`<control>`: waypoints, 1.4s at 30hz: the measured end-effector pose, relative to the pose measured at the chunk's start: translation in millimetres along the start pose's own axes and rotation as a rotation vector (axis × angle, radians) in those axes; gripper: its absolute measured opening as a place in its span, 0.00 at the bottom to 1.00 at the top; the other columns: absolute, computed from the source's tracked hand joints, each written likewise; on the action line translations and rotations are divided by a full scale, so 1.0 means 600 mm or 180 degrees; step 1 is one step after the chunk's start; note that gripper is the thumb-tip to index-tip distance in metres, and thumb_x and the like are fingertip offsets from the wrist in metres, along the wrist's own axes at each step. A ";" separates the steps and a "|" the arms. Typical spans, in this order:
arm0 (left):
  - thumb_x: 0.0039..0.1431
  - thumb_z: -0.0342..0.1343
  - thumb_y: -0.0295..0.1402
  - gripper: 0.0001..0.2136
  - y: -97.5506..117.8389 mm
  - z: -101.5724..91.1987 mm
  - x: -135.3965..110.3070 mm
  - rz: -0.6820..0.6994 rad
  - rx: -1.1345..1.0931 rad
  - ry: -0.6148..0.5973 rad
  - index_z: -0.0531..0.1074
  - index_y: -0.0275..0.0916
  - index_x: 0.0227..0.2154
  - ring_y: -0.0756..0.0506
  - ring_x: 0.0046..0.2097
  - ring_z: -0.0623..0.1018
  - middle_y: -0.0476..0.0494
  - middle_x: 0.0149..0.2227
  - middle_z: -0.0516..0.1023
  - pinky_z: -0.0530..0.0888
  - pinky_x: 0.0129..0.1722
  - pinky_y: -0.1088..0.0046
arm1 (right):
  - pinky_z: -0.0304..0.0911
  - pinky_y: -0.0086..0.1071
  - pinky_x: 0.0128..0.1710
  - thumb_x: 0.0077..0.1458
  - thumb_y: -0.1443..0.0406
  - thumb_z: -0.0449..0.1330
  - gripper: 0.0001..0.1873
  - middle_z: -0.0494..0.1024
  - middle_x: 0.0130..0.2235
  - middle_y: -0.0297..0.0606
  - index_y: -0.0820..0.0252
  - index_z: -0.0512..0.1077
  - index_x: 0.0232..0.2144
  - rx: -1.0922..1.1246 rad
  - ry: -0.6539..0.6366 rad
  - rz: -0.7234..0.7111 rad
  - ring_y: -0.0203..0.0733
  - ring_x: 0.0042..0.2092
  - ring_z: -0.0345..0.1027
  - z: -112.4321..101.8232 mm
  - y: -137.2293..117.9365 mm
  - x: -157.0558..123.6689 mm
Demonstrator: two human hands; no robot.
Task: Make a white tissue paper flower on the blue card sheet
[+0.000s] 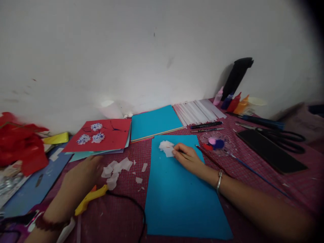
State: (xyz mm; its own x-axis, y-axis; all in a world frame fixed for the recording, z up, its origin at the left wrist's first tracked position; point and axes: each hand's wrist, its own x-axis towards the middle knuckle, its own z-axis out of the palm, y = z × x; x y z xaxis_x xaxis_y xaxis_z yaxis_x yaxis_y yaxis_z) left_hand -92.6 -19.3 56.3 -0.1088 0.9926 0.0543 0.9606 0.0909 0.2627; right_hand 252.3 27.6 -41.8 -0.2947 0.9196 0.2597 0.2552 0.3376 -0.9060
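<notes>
A blue sheet of paper [187, 202] lies in front of me, with a cluster of white tissue paper pieces [164, 145] near its top edge. My right hand [187, 156] pinches a small white tissue paper piece [169, 153] at the lower side of that cluster. My left hand [87, 170] hovers left of the loose tissue paper scraps [117, 170]; its fingers are blurred and partly hidden. Below that hand lies a yellow glue gun [91, 198] with a black cord.
Red card with tissue flowers [111, 143] lies at the left, blue card [157, 123] and white strips [194, 113] behind. At the right are a paint palette [214, 143], a brush [255, 172], black scissors [275, 135], a dark flat slab [270, 152] and paint bottles [234, 103].
</notes>
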 end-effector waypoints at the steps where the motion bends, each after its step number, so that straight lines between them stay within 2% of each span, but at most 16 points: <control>1: 0.45 0.53 0.38 0.13 0.018 -0.001 0.001 0.0080 -0.0045 0.0122 0.74 0.40 0.33 0.40 0.33 0.74 0.38 0.35 0.76 0.66 0.31 0.69 | 0.53 0.28 0.28 0.58 0.63 0.52 0.09 0.64 0.26 0.30 0.59 0.64 0.26 -0.0040 -0.0010 -0.0036 0.35 0.29 0.58 0.000 -0.002 -0.001; 3: 0.49 0.51 0.40 0.16 0.067 0.009 0.006 0.0380 -0.0410 0.0135 0.73 0.39 0.39 0.41 0.34 0.74 0.39 0.37 0.76 0.67 0.32 0.69 | 0.54 0.27 0.29 0.58 0.63 0.52 0.09 0.65 0.26 0.30 0.59 0.65 0.27 -0.0099 -0.0041 -0.0083 0.35 0.29 0.59 0.001 -0.005 -0.004; 5: 0.49 0.49 0.37 0.17 0.123 0.029 0.014 0.0684 -0.1036 -0.0160 0.72 0.39 0.41 0.44 0.29 0.72 0.44 0.31 0.75 0.67 0.29 0.71 | 0.54 0.27 0.30 0.58 0.64 0.52 0.08 0.66 0.26 0.30 0.59 0.65 0.27 -0.0137 -0.0060 -0.0116 0.34 0.30 0.59 0.000 -0.006 -0.005; 9: 0.43 0.46 0.31 0.07 0.191 0.064 0.032 0.0901 -0.1500 -0.0266 0.69 0.41 0.21 0.47 0.23 0.67 0.50 0.20 0.69 0.63 0.25 0.73 | 0.55 0.26 0.30 0.58 0.64 0.52 0.08 0.66 0.26 0.30 0.59 0.65 0.27 -0.0191 0.0058 -0.0134 0.34 0.29 0.59 -0.003 -0.005 -0.004; 12: 0.45 0.44 0.31 0.08 0.179 0.073 0.041 0.0839 -0.1632 -0.0351 0.64 0.41 0.16 0.48 0.22 0.64 0.52 0.16 0.62 0.59 0.23 0.74 | 0.55 0.26 0.30 0.58 0.64 0.52 0.08 0.66 0.26 0.30 0.59 0.65 0.27 -0.0199 0.0108 -0.0125 0.34 0.29 0.59 -0.006 -0.006 -0.002; 18: 0.53 0.51 0.40 0.11 0.127 0.097 0.014 0.0648 -0.1242 -0.0530 0.67 0.40 0.22 0.48 0.24 0.65 0.53 0.19 0.64 0.58 0.24 0.75 | 0.55 0.26 0.30 0.58 0.64 0.52 0.07 0.68 0.27 0.30 0.59 0.66 0.28 -0.0119 -0.0110 -0.0190 0.34 0.30 0.61 -0.005 -0.004 -0.001; 22: 0.52 0.54 0.35 0.07 0.157 0.139 -0.045 0.1216 -0.1054 -0.1296 0.73 0.41 0.32 0.46 0.30 0.72 0.48 0.28 0.73 0.64 0.30 0.73 | 0.56 0.27 0.32 0.58 0.64 0.53 0.07 0.69 0.28 0.31 0.59 0.66 0.28 -0.0253 -0.0073 -0.0272 0.35 0.31 0.62 -0.009 -0.006 -0.002; 25: 0.51 0.53 0.32 0.07 0.186 0.162 -0.093 0.1580 -0.1008 -0.1694 0.74 0.43 0.34 0.45 0.35 0.74 0.45 0.35 0.74 0.66 0.35 0.71 | 0.57 0.27 0.33 0.58 0.63 0.52 0.08 0.69 0.28 0.31 0.59 0.67 0.29 -0.0411 -0.0001 -0.0313 0.35 0.31 0.63 -0.014 -0.013 -0.001; 28: 0.52 0.53 0.34 0.08 0.199 0.169 -0.108 0.1265 -0.1391 -0.1265 0.72 0.41 0.35 0.45 0.34 0.74 0.45 0.33 0.74 0.68 0.34 0.70 | 0.57 0.27 0.33 0.59 0.63 0.52 0.09 0.70 0.29 0.31 0.59 0.67 0.29 -0.0499 -0.0070 -0.0448 0.35 0.32 0.63 -0.016 -0.022 -0.002; 31: 0.52 0.54 0.37 0.18 0.211 0.158 -0.086 0.0675 -0.1959 -0.0314 0.67 0.39 0.46 0.47 0.31 0.73 0.44 0.36 0.73 0.69 0.29 0.72 | 0.58 0.27 0.35 0.59 0.63 0.52 0.09 0.71 0.30 0.33 0.59 0.68 0.29 -0.0546 -0.0311 -0.0678 0.35 0.33 0.64 -0.009 -0.028 -0.008; 33: 0.48 0.56 0.37 0.26 0.225 0.148 -0.062 0.0621 -0.2207 -0.0026 0.62 0.40 0.52 0.48 0.32 0.73 0.40 0.43 0.71 0.69 0.26 0.73 | 0.58 0.28 0.34 0.59 0.62 0.53 0.09 0.72 0.30 0.34 0.58 0.68 0.29 -0.0647 -0.0483 -0.0791 0.36 0.33 0.64 -0.003 -0.032 -0.013; 34: 0.47 0.57 0.36 0.25 0.231 0.144 -0.050 0.0728 -0.2263 -0.0036 0.64 0.40 0.50 0.48 0.33 0.73 0.39 0.46 0.69 0.69 0.27 0.73 | 0.58 0.28 0.34 0.59 0.62 0.53 0.09 0.72 0.30 0.34 0.58 0.68 0.29 -0.0697 -0.0569 -0.0857 0.36 0.33 0.64 -0.001 -0.033 -0.015; 36: 0.46 0.56 0.36 0.14 0.238 0.139 -0.030 0.1016 -0.2256 -0.0139 0.71 0.39 0.37 0.46 0.38 0.73 0.39 0.47 0.69 0.70 0.31 0.72 | 0.58 0.29 0.34 0.59 0.62 0.53 0.08 0.72 0.30 0.35 0.58 0.69 0.30 -0.0736 -0.0721 -0.1010 0.37 0.32 0.64 -0.001 -0.037 -0.018; 38: 0.48 0.55 0.37 0.07 0.227 0.135 -0.014 0.1111 -0.2178 -0.0213 0.70 0.39 0.24 0.45 0.39 0.73 0.43 0.37 0.73 0.70 0.35 0.71 | 0.58 0.30 0.36 0.60 0.62 0.53 0.08 0.74 0.33 0.36 0.58 0.70 0.34 -0.0678 -0.0809 -0.1095 0.37 0.34 0.65 -0.006 -0.041 -0.016; 40: 0.50 0.53 0.40 0.09 0.193 0.124 -0.006 0.0908 -0.1987 -0.0276 0.68 0.40 0.23 0.46 0.33 0.73 0.48 0.26 0.71 0.68 0.31 0.72 | 0.59 0.30 0.38 0.60 0.62 0.52 0.09 0.74 0.35 0.36 0.58 0.70 0.36 -0.0587 -0.0712 -0.0981 0.37 0.36 0.66 -0.015 -0.042 -0.009; 42: 0.52 0.52 0.40 0.09 0.143 0.103 -0.008 0.0720 -0.1356 -0.0429 0.68 0.39 0.25 0.47 0.27 0.71 0.50 0.22 0.69 0.66 0.28 0.73 | 0.59 0.29 0.36 0.61 0.61 0.50 0.11 0.74 0.34 0.35 0.58 0.70 0.35 -0.0512 -0.0448 -0.0728 0.37 0.35 0.66 -0.027 -0.039 0.000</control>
State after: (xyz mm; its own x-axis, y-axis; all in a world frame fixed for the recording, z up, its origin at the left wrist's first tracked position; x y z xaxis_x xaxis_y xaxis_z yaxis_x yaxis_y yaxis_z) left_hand 6.3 -11.3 19.3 0.1512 0.9878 0.0377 0.7634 -0.1409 0.6304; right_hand 261.4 23.2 -15.1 -0.4831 0.7830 0.3918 0.3066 0.5704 -0.7620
